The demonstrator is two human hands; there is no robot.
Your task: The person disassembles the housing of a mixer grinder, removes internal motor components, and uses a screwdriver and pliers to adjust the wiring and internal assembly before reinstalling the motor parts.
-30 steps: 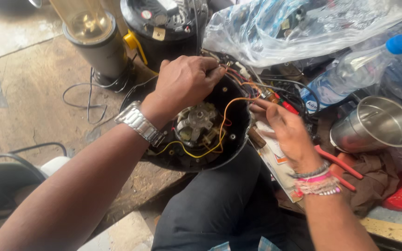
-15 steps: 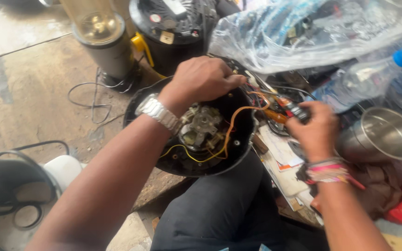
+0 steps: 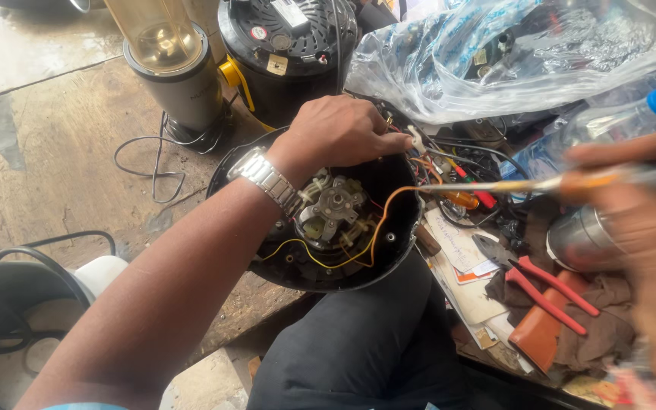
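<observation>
Screwdriver (image 3: 571, 183) now sits raised in the right hand (image 3: 647, 250), which has come up close to the camera and blurs badly; half a second ago that hand was lower, over the clutter beside the appliance. Its fingers wrap the orange-and-grey handle, and the thin shaft points left toward the appliance's rim.

Left hand (image 3: 343, 133) stays where it was, curled knuckles-up over the far edge of the opened appliance base (image 3: 389, 243), fingertips pinched among the wires (image 3: 419, 152) there; what exactly it grips I cannot tell. A metal wristwatch (image 3: 267, 178) shows on that wrist.

The base rests on the person's lap at the edge of the wooden bench (image 3: 47, 152), a round black shell lying open. A pale motor with a metal hub (image 3: 333, 206) sits at its centre, and yellow and orange wires (image 3: 373, 235) loop across the bottom. Red-handled pliers (image 3: 544, 285) lie on a cloth to the right, beside a steel cup (image 3: 582, 235). A blender jar (image 3: 168, 61) stands behind.
</observation>
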